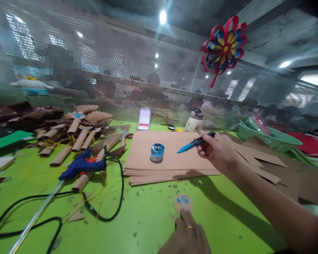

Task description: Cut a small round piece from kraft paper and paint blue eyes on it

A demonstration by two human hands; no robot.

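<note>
Two things handled in the head view. Pinched between thumb and fingers of the right hand: a blue marker pen, nib slanting down leftward, in the air over stacked brown cardboard sheets, near a small blue-stained pot on the top sheet. Beneath the fingertips of the left hand: a tan disc with blue marks, on the green worktop; cannot tell whether pinched or merely touched. To the left: a blue glue gun beside cardboard tubes.

A ceiling lamp glares; the right arm throws a shadow across the table. The perforated screen glints hazily; edges stretch and blur.
</note>
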